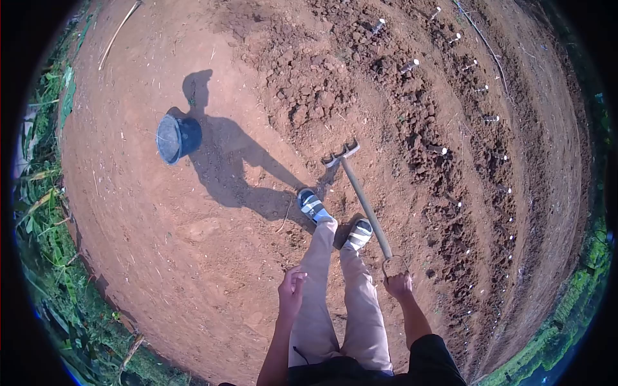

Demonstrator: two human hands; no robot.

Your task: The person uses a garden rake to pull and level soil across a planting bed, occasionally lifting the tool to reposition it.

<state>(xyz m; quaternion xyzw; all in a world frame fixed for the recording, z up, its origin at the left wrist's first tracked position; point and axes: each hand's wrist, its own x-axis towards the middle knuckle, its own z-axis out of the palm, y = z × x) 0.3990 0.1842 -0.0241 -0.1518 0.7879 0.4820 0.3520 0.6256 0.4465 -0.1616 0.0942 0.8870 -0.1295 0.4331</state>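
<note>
My right hand [398, 284] is closed round the handle end of a garden fork [365, 204]. The fork's long wooden shaft slants up and to the left, and its metal tines rest on the soil near my feet. My left hand [292, 287] hangs in front of my left leg with its fingers curled; I cannot make out anything in it. Both feet, in striped sandals [359, 234], are on the bare earth to the left of the shaft.
A dark blue bucket [179, 137] stands at the upper left beside my shadow. Rows of turned soil with short pale cuttings [411, 65] run along the right. Loose clods [309, 90] lie ahead. A stick [120, 33] is at the top left. Green plants border both sides.
</note>
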